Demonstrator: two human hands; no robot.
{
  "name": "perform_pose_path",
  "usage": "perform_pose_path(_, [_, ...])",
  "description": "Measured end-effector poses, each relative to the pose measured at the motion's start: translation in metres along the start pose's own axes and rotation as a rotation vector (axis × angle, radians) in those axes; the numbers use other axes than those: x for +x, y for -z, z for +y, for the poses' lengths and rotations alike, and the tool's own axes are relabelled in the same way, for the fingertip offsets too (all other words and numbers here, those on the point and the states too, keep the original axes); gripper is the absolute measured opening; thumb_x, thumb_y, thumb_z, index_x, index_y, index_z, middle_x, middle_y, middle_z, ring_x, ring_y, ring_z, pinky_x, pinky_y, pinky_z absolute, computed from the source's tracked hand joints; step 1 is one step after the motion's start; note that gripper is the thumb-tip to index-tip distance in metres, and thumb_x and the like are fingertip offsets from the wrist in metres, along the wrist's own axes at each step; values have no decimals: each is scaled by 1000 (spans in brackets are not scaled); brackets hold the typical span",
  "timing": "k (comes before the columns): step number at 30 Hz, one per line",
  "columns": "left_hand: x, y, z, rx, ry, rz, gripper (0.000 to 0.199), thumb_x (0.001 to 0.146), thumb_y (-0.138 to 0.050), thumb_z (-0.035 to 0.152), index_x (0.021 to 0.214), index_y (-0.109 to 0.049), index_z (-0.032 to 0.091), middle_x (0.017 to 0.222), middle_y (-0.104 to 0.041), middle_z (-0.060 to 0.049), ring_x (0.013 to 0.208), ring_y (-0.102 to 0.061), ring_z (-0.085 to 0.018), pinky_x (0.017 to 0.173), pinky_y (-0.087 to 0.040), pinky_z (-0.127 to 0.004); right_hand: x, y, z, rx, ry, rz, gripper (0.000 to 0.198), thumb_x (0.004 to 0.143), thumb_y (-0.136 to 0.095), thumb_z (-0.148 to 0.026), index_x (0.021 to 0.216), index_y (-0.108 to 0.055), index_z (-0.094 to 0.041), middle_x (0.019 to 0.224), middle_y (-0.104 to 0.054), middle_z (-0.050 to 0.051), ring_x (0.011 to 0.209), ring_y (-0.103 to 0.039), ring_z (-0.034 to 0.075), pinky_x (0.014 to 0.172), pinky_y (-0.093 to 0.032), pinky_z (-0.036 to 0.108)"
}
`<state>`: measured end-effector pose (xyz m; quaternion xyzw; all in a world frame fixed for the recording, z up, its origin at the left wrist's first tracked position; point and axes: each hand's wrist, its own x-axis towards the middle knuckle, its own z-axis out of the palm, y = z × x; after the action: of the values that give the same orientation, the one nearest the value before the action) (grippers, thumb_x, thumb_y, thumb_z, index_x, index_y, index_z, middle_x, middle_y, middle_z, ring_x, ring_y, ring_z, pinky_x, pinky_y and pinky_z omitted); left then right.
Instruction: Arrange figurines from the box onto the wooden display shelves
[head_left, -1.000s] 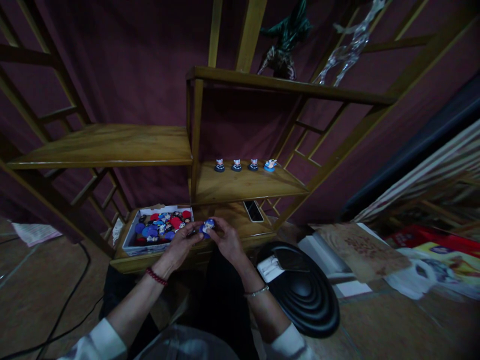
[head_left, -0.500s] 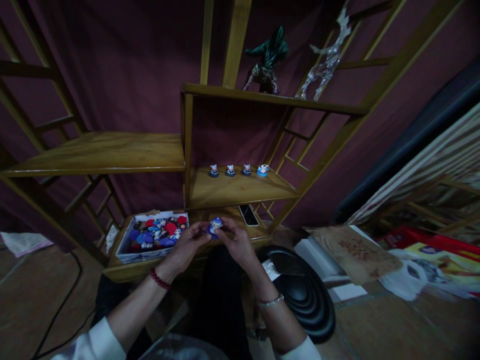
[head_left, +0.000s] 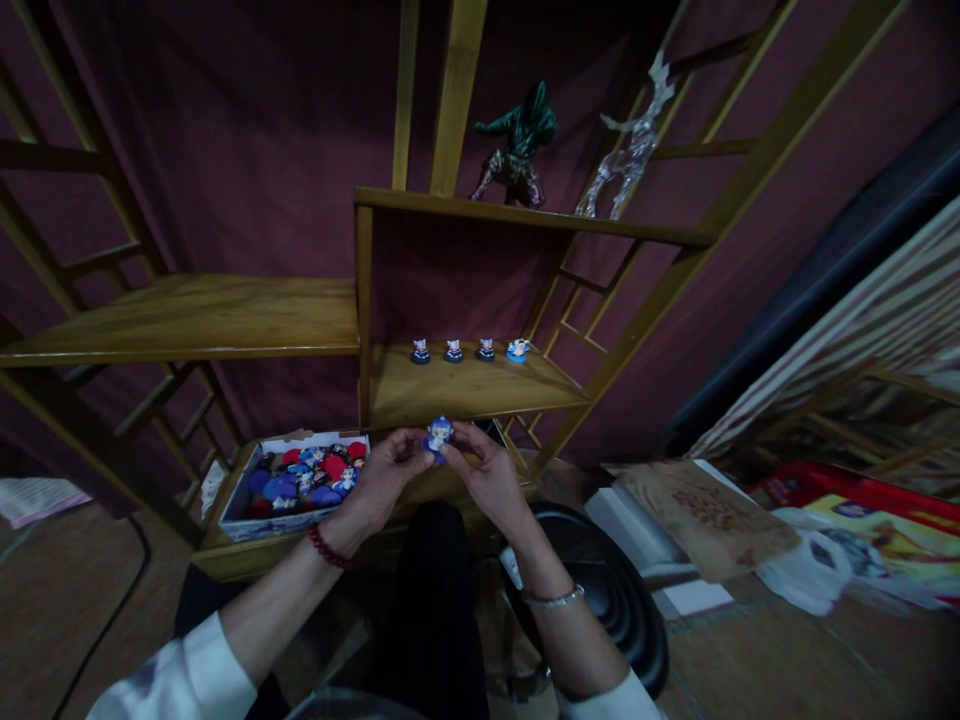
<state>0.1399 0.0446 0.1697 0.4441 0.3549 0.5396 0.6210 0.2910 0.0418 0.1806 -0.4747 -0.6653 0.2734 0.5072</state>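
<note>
A small purple-haired figurine on a purple round base is held upright between both hands, in front of the lower shelf. My left hand pinches it from the left, near its base. My right hand grips its other side with thumb and fingers. Several figurines stand in a row on the middle shelf: dark-based ones, and a blue-based one at the right end. To the left of my hands, an open box is filled with more figurines and red, blue and purple bases.
A green hooded statue and a clear deer ornament stand on the upper shelf. A phone lies partly hidden behind my right hand. On the floor are a black ridged round object, a brown paper bag and a white plastic bag.
Both hands have lifted the figurine slightly, up toward the middle shelf's front edge. It now stands more upright. The camera view has shifted a little.
</note>
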Motion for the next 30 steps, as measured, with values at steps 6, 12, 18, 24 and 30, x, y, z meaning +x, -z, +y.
perform_pose_path(6, [11, -6, 7, 27, -45, -11, 29, 63, -71, 22, 90, -62, 15, 88, -66, -3, 86, -58, -14, 85, -42, -30, 11, 7, -8, -3, 5, -28, 36, 75, -63, -34, 107, -60, -18, 102, -67, 8, 93, -63, 21, 87, -49, 36])
perform_pose_path(12, [19, -13, 19, 44, -67, 13, 29, 63, -70, 22, 91, -63, 14, 89, -66, -5, 85, -58, -14, 83, -43, -30, 26, 12, -8, 40, 14, -70, 43, 71, -67, -32, 112, -58, -19, 103, -67, 7, 91, -64, 20, 85, -50, 35])
perform_pose_path(18, [30, -18, 26, 45, -118, 48, 23, 64, -67, 20, 86, -64, 14, 87, -66, -4, 83, -58, -14, 82, -44, -29, 41, 13, -8, 53, 21, -113, 47, 70, -67, -29, 115, -56, -21, 104, -66, 5, 92, -64, 19, 85, -51, 33])
perform_pose_path(24, [41, -23, 30, 25, -106, 78, 19, 65, -65, 16, 83, -64, 13, 83, -66, -4, 81, -59, -14, 85, -44, -32, 58, 13, 0, 74, 42, -144, 46, 71, -66, -26, 115, -55, -20, 105, -66, 5, 95, -63, 19, 88, -50, 33])
perform_pose_path(30, [53, -23, 33, 28, -109, 117, 18, 67, -59, 12, 85, -63, 14, 88, -67, -5, 84, -60, -15, 87, -44, -34, 76, 9, 16, 100, 65, -142, 46, 69, -68, -25, 113, -55, -20, 103, -67, 6, 96, -63, 19, 90, -48, 36])
